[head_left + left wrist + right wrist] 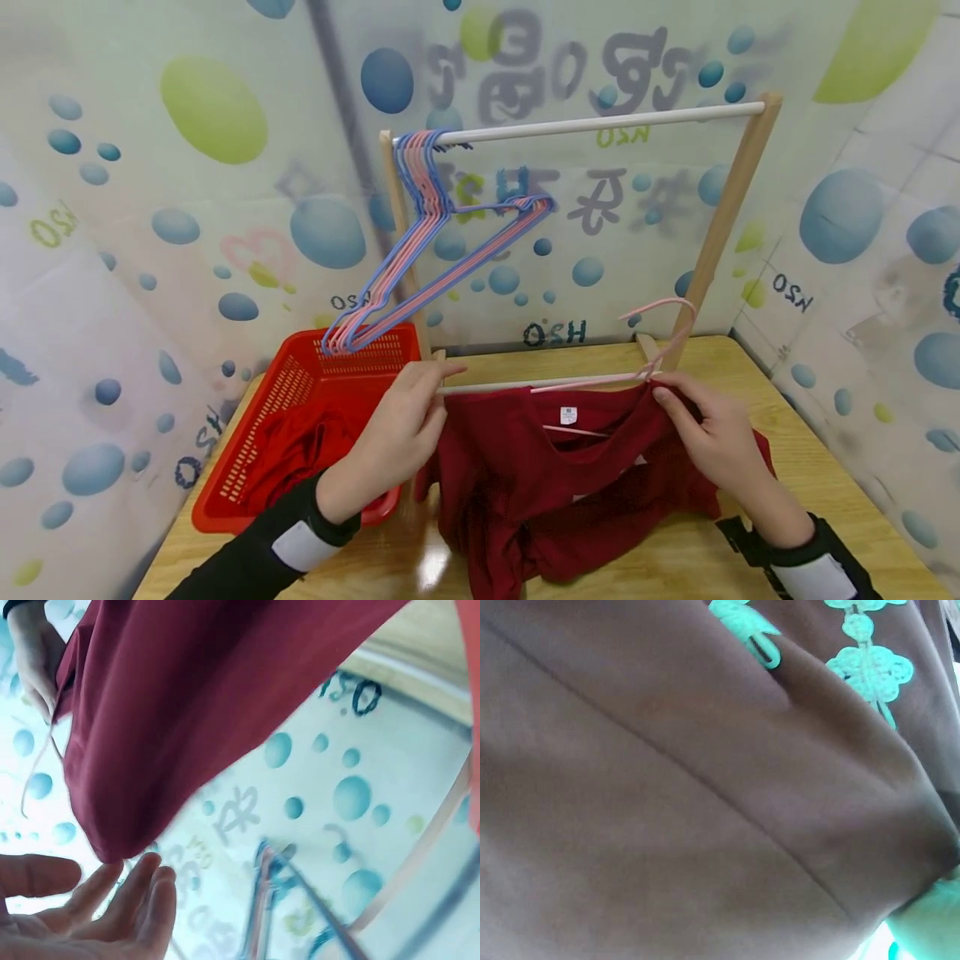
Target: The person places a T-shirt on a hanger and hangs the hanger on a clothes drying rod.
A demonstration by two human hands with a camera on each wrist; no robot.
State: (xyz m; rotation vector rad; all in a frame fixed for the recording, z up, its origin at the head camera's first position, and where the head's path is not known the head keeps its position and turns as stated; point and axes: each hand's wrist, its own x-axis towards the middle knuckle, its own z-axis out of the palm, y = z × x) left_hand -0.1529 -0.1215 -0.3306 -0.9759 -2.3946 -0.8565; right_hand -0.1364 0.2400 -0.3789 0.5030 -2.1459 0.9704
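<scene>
A maroon short-sleeved top (502,450) hangs in front of me, its neckline and white label facing up. Inside its neck is a pink wire hanger (660,301), whose hook sticks out at the right. My right hand (716,433) pinches the collar edge beside the base of that hook. At the top's left shoulder is my left hand (405,425); in the left wrist view its fingers (135,900) are spread loosely, fingertips at the cloth's edge. Floral trim (874,671) shows on the cloth in the right wrist view, where my right hand is mostly hidden.
Blue and pink hangers (431,225) hang bunched at the left end of the rack's white rail (600,125). A red basket (225,467) with red cloth (300,442) stands at the left on the wooden table (795,500). The rack's wooden post (727,208) rises at the right.
</scene>
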